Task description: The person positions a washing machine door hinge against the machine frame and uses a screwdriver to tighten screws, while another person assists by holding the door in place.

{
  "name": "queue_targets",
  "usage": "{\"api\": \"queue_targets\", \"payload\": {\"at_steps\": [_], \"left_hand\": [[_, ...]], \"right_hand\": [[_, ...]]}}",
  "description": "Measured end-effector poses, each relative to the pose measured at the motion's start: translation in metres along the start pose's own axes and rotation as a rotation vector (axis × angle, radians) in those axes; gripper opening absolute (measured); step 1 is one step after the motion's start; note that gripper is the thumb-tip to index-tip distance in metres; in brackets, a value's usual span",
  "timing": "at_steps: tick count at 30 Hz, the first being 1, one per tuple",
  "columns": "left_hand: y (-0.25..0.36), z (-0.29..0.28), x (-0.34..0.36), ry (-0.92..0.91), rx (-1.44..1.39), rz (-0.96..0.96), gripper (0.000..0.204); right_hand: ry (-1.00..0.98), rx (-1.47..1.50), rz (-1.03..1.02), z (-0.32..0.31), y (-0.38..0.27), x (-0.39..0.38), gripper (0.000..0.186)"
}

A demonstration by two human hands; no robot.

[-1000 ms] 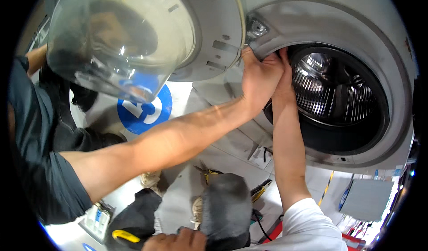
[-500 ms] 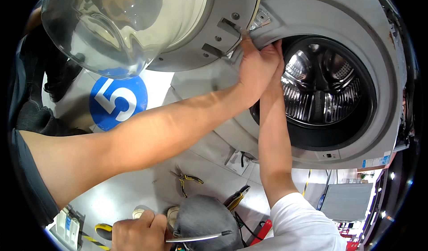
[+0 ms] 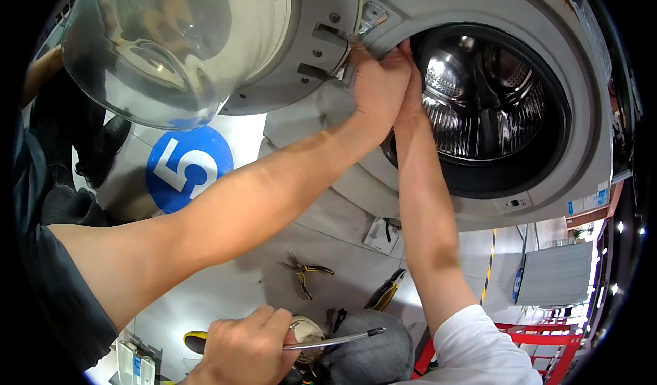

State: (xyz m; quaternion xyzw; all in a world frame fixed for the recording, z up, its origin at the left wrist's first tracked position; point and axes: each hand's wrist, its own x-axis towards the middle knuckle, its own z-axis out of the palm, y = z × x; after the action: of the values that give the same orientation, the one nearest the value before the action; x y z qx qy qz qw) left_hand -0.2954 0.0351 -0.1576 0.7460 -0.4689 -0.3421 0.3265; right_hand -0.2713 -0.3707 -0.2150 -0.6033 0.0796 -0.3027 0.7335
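My left hand (image 3: 243, 347) is closed around a screwdriver near the lower edge; its handle is hidden in my fist, and the slim metal shaft (image 3: 335, 340) with a dark tip points right. My right hand (image 3: 408, 97), below a white sleeve, reaches up to the rim of a washing machine (image 3: 465, 214), beside the drum opening. Its fingers are mostly hidden behind the rim and another person's hand (image 3: 380, 84). That hand, on a dark-sleeved arm from the left, is at the hinge (image 3: 345, 60) of the open round glass door (image 3: 157, 63).
On the floor lie long-nose pliers (image 3: 301, 270), cutters (image 3: 387, 292) and a yellow-and-black tool (image 3: 195, 342). My grey-clad knee (image 3: 369, 351) is below. A red frame (image 3: 547, 340) and a grey panel (image 3: 556, 275) stand at right. Someone's second hand (image 3: 44, 70) is by the door's left edge.
The whole view has shifted somewhat. My left hand has risen and come right, with the screwdriver tilting a little more upward. My right hand and the other person's hand stay at the rim.
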Motion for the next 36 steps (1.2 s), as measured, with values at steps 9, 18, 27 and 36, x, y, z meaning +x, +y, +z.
{"api": "queue_targets", "payload": {"at_steps": [9,18,27,36], "left_hand": [[-0.010,0.016,0.010,-0.138,0.040,0.137,0.019],[-0.016,0.044,0.042,-0.124,-0.003,0.197,0.016],[-0.024,0.055,0.055,-0.094,-0.005,0.154,0.015],[-0.015,0.044,0.028,-0.154,-0.003,0.111,0.016]], "right_hand": [[-0.043,0.102,0.173,-0.004,-0.009,-0.003,0.056],[0.066,0.136,0.291,-0.010,-0.015,-0.017,0.052],[0.213,-0.052,0.331,-0.006,-0.022,-0.020,0.045],[0.051,-0.010,0.332,-0.008,-0.025,-0.016,0.045]]}}
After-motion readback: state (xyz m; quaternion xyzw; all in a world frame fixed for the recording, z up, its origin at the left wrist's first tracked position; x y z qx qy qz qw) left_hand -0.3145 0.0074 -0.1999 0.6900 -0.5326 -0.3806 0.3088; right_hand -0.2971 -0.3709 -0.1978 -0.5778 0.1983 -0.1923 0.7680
